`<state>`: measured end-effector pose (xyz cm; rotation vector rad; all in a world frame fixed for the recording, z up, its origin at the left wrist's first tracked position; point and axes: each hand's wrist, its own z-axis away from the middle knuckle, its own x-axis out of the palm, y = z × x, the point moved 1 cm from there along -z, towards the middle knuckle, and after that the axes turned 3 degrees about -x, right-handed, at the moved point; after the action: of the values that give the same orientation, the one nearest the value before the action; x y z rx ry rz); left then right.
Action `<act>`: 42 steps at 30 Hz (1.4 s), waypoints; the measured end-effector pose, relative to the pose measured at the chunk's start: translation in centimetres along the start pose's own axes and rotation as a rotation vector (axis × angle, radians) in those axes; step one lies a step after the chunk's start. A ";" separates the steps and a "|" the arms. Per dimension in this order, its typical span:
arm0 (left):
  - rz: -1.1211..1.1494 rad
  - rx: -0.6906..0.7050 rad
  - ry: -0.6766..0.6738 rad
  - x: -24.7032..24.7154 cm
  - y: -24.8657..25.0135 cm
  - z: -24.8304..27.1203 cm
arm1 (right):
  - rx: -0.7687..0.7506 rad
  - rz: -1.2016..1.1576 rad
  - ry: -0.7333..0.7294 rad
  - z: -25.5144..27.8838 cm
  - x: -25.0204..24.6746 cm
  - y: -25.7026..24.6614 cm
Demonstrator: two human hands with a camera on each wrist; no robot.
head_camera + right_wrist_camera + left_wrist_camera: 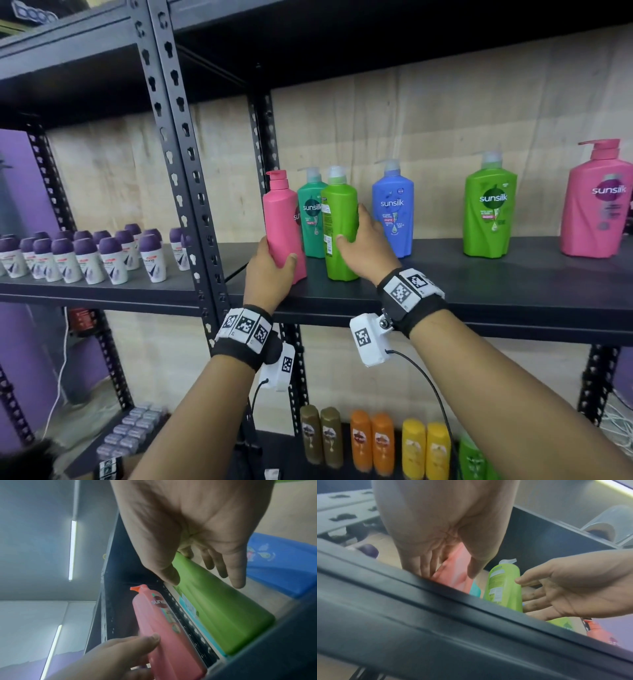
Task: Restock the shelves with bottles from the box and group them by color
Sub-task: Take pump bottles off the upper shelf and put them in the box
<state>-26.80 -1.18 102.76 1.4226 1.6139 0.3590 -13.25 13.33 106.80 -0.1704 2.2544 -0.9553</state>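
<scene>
On the dark metal shelf [445,284], the left hand [269,270] grasps the base of a smooth pink bottle [284,222], fingers behind and thumb in front; the bottle tilts slightly. The right hand [364,246] wraps the side of a glossy lime bottle [339,222] standing upright just beside it, label side facing out. Behind stand a teal bottle [311,212] and, apart, a blue bottle [394,212], all tall pump-topped plastic.
</scene>
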 end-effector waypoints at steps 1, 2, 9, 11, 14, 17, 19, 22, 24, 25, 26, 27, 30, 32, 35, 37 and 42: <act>0.000 0.008 0.008 -0.4 0.2 0.4 | -0.019 0.028 0.002 0.5 -0.5 -0.2; 0.011 0.020 0.018 -0.9 0.4 0.9 | -0.053 0.062 0.012 1.2 -1.0 -0.5; 0.035 0.169 0.097 -2.4 1.3 5.8 | -0.402 0.120 -0.066 6.7 -3.3 -0.5; 0.015 0.203 0.076 -2.3 1.4 7.4 | -0.437 0.164 -0.113 8.4 -3.4 0.4; -0.029 0.256 0.016 -1.7 1.0 10.1 | -0.446 0.227 -0.174 10.9 -3.4 2.7; -0.103 0.263 -0.062 -0.4 -0.5 12.7 | -0.375 0.281 -0.238 13.2 -2.7 5.7; -0.159 0.219 -0.138 0.8 -2.0 14.4 | -0.304 0.316 -0.277 14.8 -2.0 8.2; -0.241 0.096 -0.283 2.9 -4.6 17.1 | -0.205 0.335 -0.368 17.2 -0.5 11.8; -0.304 0.021 -0.385 4.6 -6.2 19.1 | -0.132 0.343 -0.437 18.9 0.6 14.3; -0.339 -0.001 -0.436 5.5 -7.0 20.1 | -0.090 0.346 -0.467 19.7 1.2 15.5; -0.368 -0.011 -0.490 6.3 -7.8 21.3 | -0.043 0.343 -0.495 20.7 1.7 16.8; -0.388 -0.017 -0.544 7.2 -8.6 22.4 | 0.002 0.339 -0.523 21.6 2.3 17.9; -0.438 -0.084 -0.697 9.4 -11.2 26.0 | 0.106 0.324 -0.623 24.8 4.1 21.1; -0.453 -0.156 -0.777 10.8 -12.9 28.4 | 0.185 0.296 -0.702 27.3 5.1 23.0; -0.471 -0.278 -0.924 12.7 -14.9 32.2 | 0.307 0.272 -0.805 31.1 6.4 25.5; -0.502 -0.324 -1.016 13.5 -16.1 34.6 | 0.390 0.251 -0.867 33.7 7.0 27.0; -0.565 -0.360 -1.156 14.9 -19.0 39.9 | 0.524 0.270 -1.019 39.4 8.2 30.0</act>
<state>-6.29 -6.97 61.29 0.5967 0.8323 -0.4361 9.34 8.77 62.21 -0.0804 1.0348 -0.9675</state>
